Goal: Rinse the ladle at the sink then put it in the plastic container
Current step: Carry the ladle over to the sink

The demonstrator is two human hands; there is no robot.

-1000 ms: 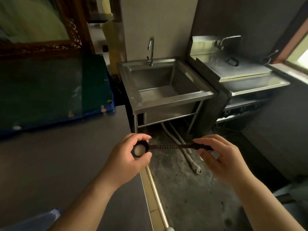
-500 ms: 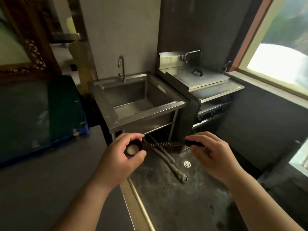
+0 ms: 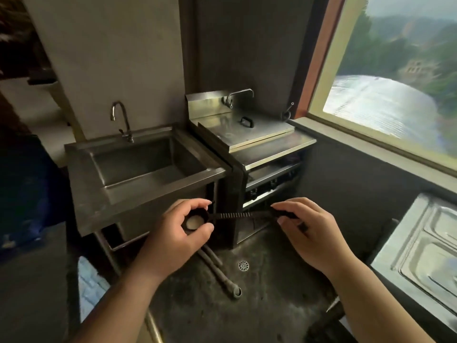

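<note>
A small dark ladle [image 3: 235,215] with a ribbed handle lies level between my two hands, below the sink's front edge. My left hand [image 3: 178,233] curls around its round bowl, which shows a pale inside. My right hand [image 3: 309,229] pinches the handle's far end. The steel sink [image 3: 148,194] stands ahead and to the left, its basin empty, with a curved tap [image 3: 121,120] at the back. No water runs. No plastic container shows in this view.
A steel cooker unit [image 3: 247,134] with a lidded top stands right of the sink. Drain hoses [image 3: 217,273] and a floor drain [image 3: 243,265] lie on the wet floor below. A steel lid surface [image 3: 425,256] sits at right under a wide window [image 3: 395,78].
The view has swung right and drawn closer to the sink. Both hands keep the same hold on the ladle, now nearer the sink's front.
</note>
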